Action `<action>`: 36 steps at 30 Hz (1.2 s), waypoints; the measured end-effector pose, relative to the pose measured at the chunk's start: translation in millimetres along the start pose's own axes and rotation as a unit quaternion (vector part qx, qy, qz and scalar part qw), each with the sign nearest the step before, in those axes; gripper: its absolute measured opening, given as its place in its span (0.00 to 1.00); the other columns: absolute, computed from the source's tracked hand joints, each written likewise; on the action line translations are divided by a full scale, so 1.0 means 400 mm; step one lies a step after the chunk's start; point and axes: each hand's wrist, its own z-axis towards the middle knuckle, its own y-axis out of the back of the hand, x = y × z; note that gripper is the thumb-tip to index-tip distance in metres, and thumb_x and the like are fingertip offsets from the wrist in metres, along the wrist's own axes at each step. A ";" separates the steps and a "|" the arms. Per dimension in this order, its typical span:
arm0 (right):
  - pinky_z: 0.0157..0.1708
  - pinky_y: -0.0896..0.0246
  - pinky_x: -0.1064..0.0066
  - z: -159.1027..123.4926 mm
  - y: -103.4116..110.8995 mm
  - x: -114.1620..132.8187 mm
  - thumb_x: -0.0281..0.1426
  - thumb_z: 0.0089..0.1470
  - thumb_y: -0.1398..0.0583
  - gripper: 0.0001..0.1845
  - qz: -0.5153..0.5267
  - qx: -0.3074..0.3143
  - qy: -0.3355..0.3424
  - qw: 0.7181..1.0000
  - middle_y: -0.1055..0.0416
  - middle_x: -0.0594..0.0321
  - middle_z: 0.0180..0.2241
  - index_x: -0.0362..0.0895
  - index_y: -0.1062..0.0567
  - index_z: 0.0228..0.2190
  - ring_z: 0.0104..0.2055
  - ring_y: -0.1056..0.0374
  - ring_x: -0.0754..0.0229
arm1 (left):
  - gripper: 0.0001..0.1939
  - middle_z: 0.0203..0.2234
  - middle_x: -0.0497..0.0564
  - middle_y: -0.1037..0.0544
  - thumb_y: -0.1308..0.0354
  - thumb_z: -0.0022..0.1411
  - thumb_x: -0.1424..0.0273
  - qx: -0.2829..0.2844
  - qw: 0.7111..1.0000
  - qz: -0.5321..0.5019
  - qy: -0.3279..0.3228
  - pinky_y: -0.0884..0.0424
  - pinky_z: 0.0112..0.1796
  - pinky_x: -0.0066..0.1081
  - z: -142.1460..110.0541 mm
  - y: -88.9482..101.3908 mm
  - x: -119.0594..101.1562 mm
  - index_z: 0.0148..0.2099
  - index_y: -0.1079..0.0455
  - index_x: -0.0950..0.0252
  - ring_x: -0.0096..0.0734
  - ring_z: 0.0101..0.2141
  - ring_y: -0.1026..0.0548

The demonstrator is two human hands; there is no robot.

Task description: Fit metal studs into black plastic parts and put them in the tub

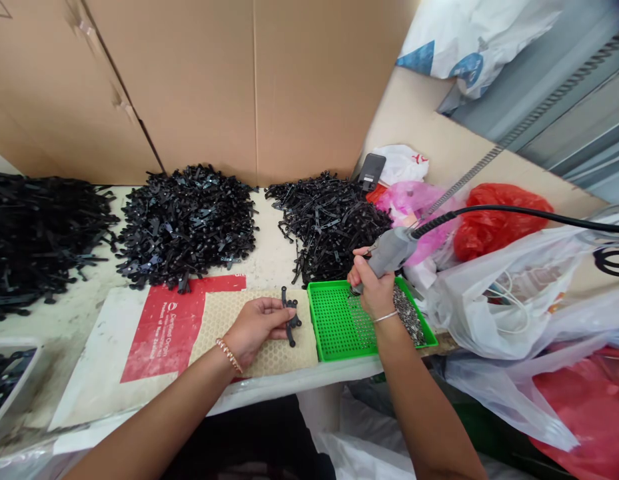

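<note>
Left fingers (275, 313) pressed together, tips against a black moulded plastic part (290, 319) on the beige honeycomb mat (289, 357), long axis pointing away from the person. Right hand (373, 290) curled around a grey rotary tool (392, 252), tip angled down-left toward a green perforated tray (323, 353).

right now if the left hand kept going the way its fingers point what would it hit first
The black plastic part at the fingers of the left hand, apparently touching already; next comes the green perforated tray, though depth is unclear.
</note>
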 end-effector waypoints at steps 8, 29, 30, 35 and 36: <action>0.16 0.48 0.77 -0.001 -0.006 0.001 0.38 0.45 0.34 0.15 0.007 -0.015 -0.010 1.000 0.43 0.75 0.13 0.44 0.32 0.32 0.13 0.48 0.69 | 0.12 0.24 0.53 0.23 0.29 0.43 0.74 -0.005 1.000 -0.004 -0.001 0.26 0.23 0.25 0.001 -0.003 0.001 0.28 0.30 0.70 0.29 0.24 0.24; 0.18 0.50 0.77 -0.080 -0.267 0.078 0.41 0.45 0.36 0.16 0.147 0.002 -0.060 0.987 0.49 0.78 0.13 0.46 0.33 0.32 0.14 0.53 0.70 | 0.11 0.19 0.51 0.26 0.31 0.45 0.77 -0.001 0.999 -0.014 -0.030 0.27 0.20 0.26 0.009 -0.005 0.015 0.25 0.33 0.71 0.25 0.19 0.28; 0.18 0.50 0.77 -0.080 -0.266 0.077 0.41 0.45 0.36 0.16 0.146 -0.001 -0.058 0.988 0.49 0.78 0.13 0.46 0.33 0.32 0.14 0.53 0.70 | 0.12 0.19 0.51 0.26 0.31 0.45 0.77 -0.003 0.999 -0.016 -0.029 0.27 0.20 0.26 0.008 -0.006 0.013 0.25 0.33 0.71 0.25 0.19 0.28; 0.18 0.51 0.77 -0.085 -0.262 0.079 0.40 0.43 0.35 0.17 0.149 -0.008 -0.052 0.987 0.48 0.78 0.12 0.46 0.33 0.32 0.14 0.53 0.71 | 0.13 0.19 0.51 0.26 0.30 0.44 0.75 -0.001 0.999 -0.011 -0.034 0.27 0.20 0.25 0.010 -0.004 0.015 0.26 0.33 0.71 0.24 0.19 0.29; 0.18 0.51 0.77 -0.086 -0.263 0.078 0.41 0.44 0.35 0.17 0.148 -0.010 -0.050 0.988 0.48 0.78 0.12 0.45 0.33 0.32 0.14 0.53 0.71 | 0.13 0.19 0.50 0.26 0.30 0.44 0.75 0.000 0.999 -0.010 -0.035 0.27 0.20 0.25 0.012 -0.004 0.017 0.26 0.33 0.71 0.24 0.19 0.29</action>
